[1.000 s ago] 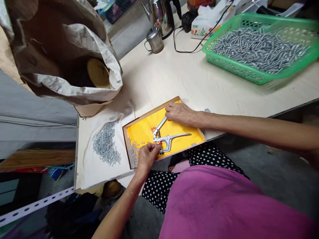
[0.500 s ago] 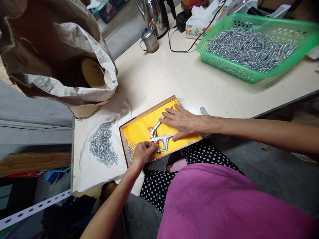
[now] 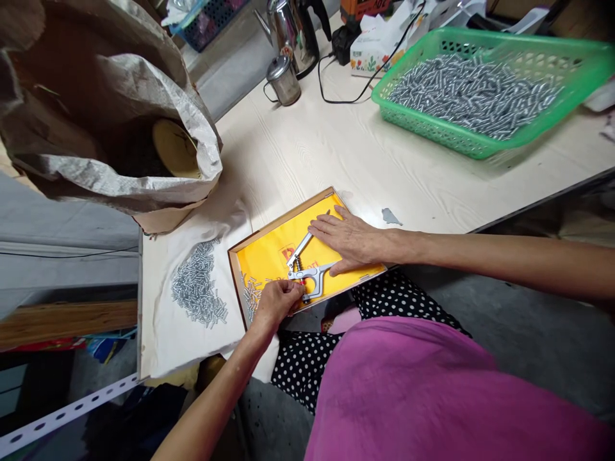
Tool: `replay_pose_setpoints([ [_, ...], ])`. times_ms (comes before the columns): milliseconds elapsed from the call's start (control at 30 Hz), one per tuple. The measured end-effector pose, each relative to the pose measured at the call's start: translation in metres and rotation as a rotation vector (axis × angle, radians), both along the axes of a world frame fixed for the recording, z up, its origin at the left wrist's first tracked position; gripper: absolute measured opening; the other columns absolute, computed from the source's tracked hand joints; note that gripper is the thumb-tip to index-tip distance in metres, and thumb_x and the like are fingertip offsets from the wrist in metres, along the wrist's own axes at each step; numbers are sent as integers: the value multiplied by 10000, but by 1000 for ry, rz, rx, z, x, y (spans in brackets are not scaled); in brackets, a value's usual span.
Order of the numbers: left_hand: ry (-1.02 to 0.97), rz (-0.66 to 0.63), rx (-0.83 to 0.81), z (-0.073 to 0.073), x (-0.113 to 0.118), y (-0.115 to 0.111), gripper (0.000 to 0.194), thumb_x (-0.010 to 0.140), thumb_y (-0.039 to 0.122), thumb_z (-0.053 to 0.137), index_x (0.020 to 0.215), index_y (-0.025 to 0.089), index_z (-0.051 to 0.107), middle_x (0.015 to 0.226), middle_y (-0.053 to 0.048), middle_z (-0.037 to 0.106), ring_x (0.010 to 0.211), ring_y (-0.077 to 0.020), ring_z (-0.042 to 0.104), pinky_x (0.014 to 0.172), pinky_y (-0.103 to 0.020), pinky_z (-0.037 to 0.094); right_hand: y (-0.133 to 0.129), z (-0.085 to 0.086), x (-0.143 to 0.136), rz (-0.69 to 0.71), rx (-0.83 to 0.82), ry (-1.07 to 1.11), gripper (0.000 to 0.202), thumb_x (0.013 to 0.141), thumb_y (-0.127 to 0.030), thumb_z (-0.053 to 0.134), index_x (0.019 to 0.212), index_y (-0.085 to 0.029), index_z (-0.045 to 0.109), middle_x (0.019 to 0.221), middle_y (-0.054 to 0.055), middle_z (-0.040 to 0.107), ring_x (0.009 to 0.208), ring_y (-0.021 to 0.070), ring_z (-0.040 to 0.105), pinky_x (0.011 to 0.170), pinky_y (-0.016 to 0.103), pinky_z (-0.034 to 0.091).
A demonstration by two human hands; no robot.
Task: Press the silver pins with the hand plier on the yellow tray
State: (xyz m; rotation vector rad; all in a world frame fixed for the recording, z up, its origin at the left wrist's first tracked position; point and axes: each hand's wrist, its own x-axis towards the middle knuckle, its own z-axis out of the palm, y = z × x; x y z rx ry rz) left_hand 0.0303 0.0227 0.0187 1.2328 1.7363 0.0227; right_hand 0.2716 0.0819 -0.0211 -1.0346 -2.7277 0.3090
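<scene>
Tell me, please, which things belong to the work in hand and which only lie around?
In use:
pliers, right hand over handles, left hand at working end
yellow-lined tray
metal pieces inside it
probably the metal pile on cloth
probably the green basket

Apparently lying about:
kettle
lidded cup
tissue box

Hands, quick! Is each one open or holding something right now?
Left hand: closed in a pinch by the silver pliers; can't tell if it holds anything.
Right hand: open, spread over the pliers' handles.
</scene>
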Motion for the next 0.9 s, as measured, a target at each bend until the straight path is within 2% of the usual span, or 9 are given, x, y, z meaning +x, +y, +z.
replay_pose_setpoints([
  [133, -71, 81, -13, 1, 2, -4, 381, 612, 538, 674, 637, 161, 626, 464, 37, 511, 410, -82, 398, 432, -217, 304, -4, -1, -2, -25, 26, 14, 914, 778, -677, 654, 1415, -69, 408, 1353, 220, 535, 1222, 368, 462, 1104, 591, 227],
  [300, -72, 85, 2, -5, -1, -6, 366, 630, 523, 675, 618, 161, 618, 458, 42, 504, 407, -73, 381, 435, -213, 263, -7, -3, -1, -14, 23, 37, 822, 844, -617, 626, 1438, -106, 377, 1247, 172, 595, 1140, 335, 488, 1080, 608, 186],
  [433, -28, 44, 29, -4, -4, -11, 360, 707, 516, 661, 662, 160, 640, 489, 33, 525, 425, -92, 419, 453, -225, 287, -10, -3, 0, 0, 25, 48, 716, 890, -543, 610, 1431, -130, 386, 1225, 151, 609, 1116, 317, 487, 1045, 568, 221],
  [500, 66, -32, 163, 0, -1, -14, 328, 775, 479, 650, 720, 156, 662, 594, -5, 606, 514, -131, 527, 514, -245, 378, -12, 0, 0, 4, 20, 41, 658, 910, -490, 607, 1421, -130, 402, 1192, 144, 624, 1081, 303, 499, 1011, 529, 261],
  [567, 189, -156, 411, 6, 5, -16, 266, 830, 413, 650, 857, 151, 684, 804, -62, 684, 714, -188, 628, 659, -295, 480, -14, 3, -2, 23, 10, 31, 612, 918, -435, 615, 1405, -118, 423, 1144, 140, 639, 1033, 287, 513, 950, 472, 314],
  [600, 246, -238, 542, 8, 11, -15, 259, 843, 381, 658, 959, 151, 681, 934, -90, 695, 840, -219, 643, 753, -331, 505, -15, 5, -3, 32, 6, 30, 597, 918, -412, 620, 1397, -110, 431, 1126, 140, 643, 1014, 281, 516, 912, 446, 336],
  [667, 323, -440, 728, 9, 23, -10, 378, 842, 341, 691, 1165, 156, 623, 1174, -130, 652, 1066, -273, 596, 914, -405, 497, -18, 6, -6, 37, 4, 47, 586, 917, -380, 628, 1394, -102, 432, 1114, 141, 644, 996, 274, 519, 853, 411, 363],
  [767, 364, -723, 775, 6, 40, 4, 548, 846, 325, 700, 1325, 147, 501, 1330, -155, 568, 1191, -308, 515, 1002, -459, 467, -19, 5, -6, 24, 1, 100, 635, 919, -395, 624, 1427, -101, 383, 1154, 149, 631, 1004, 263, 520, 849, 397, 388],
  [900, 445, -878, 687, 2, 49, 24, 620, 856, 319, 675, 1380, 100, 427, 1259, -178, 570, 1135, -317, 526, 966, -470, 486, -17, 5, 0, -21, -19, 67, 762, 843, -469, 696, 1419, -78, 384, 1214, 177, 595, 1033, 277, 517, 869, 409, 416],
])
